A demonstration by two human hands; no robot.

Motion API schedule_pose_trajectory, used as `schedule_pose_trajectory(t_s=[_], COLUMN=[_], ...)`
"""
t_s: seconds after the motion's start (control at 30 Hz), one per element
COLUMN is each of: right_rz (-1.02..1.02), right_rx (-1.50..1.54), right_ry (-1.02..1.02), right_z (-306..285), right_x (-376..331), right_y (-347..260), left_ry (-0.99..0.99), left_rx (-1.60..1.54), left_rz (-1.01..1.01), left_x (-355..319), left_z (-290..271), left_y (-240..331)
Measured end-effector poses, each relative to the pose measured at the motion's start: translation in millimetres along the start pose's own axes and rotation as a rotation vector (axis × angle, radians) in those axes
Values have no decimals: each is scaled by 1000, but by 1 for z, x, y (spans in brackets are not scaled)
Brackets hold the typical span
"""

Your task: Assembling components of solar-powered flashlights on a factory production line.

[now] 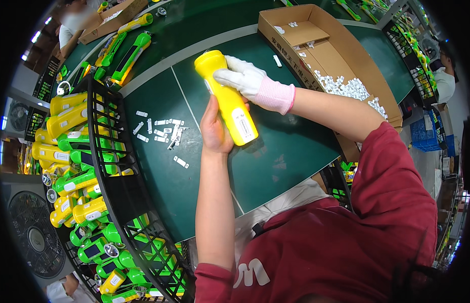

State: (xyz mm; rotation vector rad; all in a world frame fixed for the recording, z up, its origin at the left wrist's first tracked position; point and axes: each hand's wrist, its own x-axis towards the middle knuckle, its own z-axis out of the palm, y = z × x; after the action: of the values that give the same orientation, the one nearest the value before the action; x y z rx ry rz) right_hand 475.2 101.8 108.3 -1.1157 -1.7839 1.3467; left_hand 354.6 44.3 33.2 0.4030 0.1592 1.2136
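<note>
A yellow flashlight body (pixel 230 103) is held above the green table, tilted with its wide round end away from me. A white switch plate shows near its closer end. My bare left hand (pixel 217 126) is wrapped round it from below and the left. My right hand (pixel 247 83), in a white glove with a pink cuff, lies over the upper part with its fingers pressed on the body. What is under the gloved fingers is hidden. Small white switch pieces (pixel 167 131) lie scattered on the table to the left of my hands.
A black crate (pixel 119 177) full of yellow and green flashlights stands at the left. An open cardboard box (pixel 341 55) holding many small white pieces is at the far right. More flashlights (pixel 131 58) lie at the back left. A fan (pixel 37 237) is beyond the crate.
</note>
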Motion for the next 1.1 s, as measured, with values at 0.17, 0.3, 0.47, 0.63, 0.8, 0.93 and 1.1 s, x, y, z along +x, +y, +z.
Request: schedule_pose_trajectory(t_s=[0.17, 0.3, 0.47, 0.63, 0.8, 0.93, 1.1], right_rz=[-68, -66, -58, -44, -49, -22, 44], right_rx=[28, -198, -239, -218, -179, -129, 30], right_ry=[-12, -5, -15, 32, 66, 85, 39], right_z=[1, 5, 4, 7, 7, 8, 4], right_x=[3, 5, 2, -2, 0, -1, 1], right_y=[1, 0, -1, -5, 3, 1, 3], left_ry=[-10, -1, 42, 39, 99, 80, 104], left_rx=[18, -7, 38, 65, 108, 118, 131], left_rz=[31, 54, 76, 76, 118, 102, 104], left_x=[0, -2, -5, -7, -5, -5, -3], left_z=[2, 1, 11, 16, 20, 17, 20], left_y=[3, 6, 5, 4, 0, 2, -3])
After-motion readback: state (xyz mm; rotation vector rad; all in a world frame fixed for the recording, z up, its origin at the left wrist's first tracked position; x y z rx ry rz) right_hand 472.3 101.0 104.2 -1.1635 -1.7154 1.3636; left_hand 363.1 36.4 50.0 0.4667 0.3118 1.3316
